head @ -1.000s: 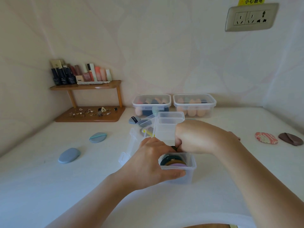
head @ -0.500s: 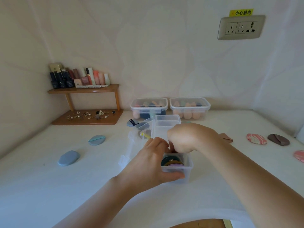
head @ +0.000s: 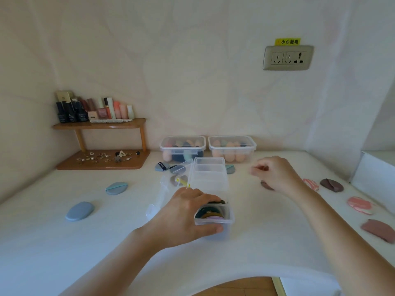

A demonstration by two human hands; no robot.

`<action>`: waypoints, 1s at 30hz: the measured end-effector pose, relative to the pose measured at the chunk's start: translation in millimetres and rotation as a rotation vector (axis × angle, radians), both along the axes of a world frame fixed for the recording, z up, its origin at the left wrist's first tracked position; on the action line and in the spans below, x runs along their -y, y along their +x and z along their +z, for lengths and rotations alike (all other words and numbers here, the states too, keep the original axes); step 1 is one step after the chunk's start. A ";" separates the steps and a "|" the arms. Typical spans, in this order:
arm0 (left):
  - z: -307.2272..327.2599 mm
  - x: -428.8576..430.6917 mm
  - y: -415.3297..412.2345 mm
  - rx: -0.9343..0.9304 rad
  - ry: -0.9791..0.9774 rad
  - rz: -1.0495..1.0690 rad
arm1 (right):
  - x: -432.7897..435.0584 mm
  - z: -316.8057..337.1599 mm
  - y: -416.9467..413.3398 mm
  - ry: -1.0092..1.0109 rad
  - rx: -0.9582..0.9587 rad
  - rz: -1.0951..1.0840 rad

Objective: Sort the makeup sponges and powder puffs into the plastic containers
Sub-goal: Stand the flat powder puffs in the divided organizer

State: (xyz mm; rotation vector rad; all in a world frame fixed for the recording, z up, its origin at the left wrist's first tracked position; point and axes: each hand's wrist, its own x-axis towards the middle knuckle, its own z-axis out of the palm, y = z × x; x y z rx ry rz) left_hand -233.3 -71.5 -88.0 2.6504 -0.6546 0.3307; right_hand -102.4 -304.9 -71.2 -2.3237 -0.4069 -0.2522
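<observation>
A long clear divided container [head: 210, 178] stands mid-table. Its nearest compartment [head: 228, 218] holds a stack of round powder puffs [head: 210, 213], teal, tan and pink. My left hand [head: 186, 214] grips that near end, thumb on the front wall, fingers over the rim. My right hand [head: 275, 175] hovers to the right of the container, fingers loosely curled, holding nothing. Loose puffs lie around: two blue ones [head: 80, 211] [head: 116, 187] on the left, pink marbled [head: 360, 205] and brown ones [head: 331, 184] [head: 378, 229] on the right.
Two lidded clear boxes of egg-shaped sponges [head: 182, 146] [head: 232, 146] stand at the back wall. A wooden corner shelf [head: 100, 124] with cosmetics and jewellery fills the back left. More puffs [head: 161, 166] lie behind the divided container. A white box [head: 376, 174] sits far right.
My right hand has lifted out of the near compartment and swung to the right, away from the container. The left hand keeps its grip on the container's near end.
</observation>
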 end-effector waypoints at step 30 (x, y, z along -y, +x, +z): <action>-2.8 -12.0 -29.0 -0.129 -0.089 0.034 | -62.0 18.3 -65.6 -0.205 0.326 0.292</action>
